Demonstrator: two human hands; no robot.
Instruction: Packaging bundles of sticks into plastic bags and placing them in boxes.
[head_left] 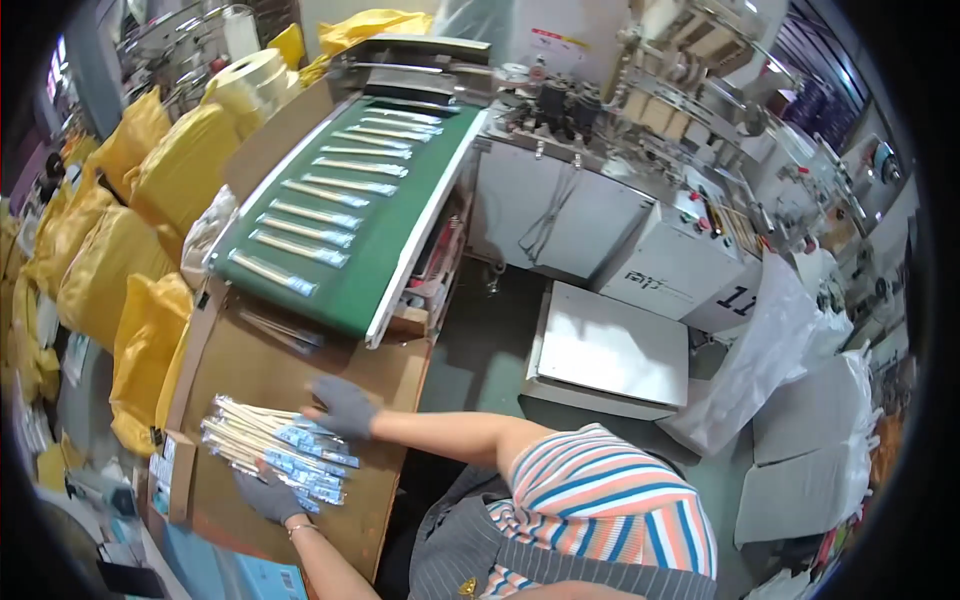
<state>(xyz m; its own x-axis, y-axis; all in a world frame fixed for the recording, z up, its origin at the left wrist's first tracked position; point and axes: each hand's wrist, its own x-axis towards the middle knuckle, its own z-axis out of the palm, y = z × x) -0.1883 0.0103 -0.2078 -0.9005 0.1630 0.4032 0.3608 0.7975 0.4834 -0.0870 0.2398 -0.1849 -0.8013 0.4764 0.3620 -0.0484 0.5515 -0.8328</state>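
A loose pile of paired chopsticks in clear and blue wrappers [250,435] lies on a brown cardboard-covered table [350,530]. My left hand [268,496], in a grey glove, rests against the pile's near side with its fingers extended over the wrappers. At the far right edge of the pile, my right hand [345,407], gloved the same, has its fingers apart and nothing visible in them. Beyond the hands, several more wrapped chopsticks [310,190] lie in a row across a green conveyor belt [395,225]. Another packet [282,330] has come down just below the belt's end.
Yellow sacks [115,270] crowd the left side. A small cardboard box [175,478] and a blue package [230,560] sit by the table's near left. White machine cabinets [520,205] stand behind the belt, with a white box [612,345] on the floor at right.
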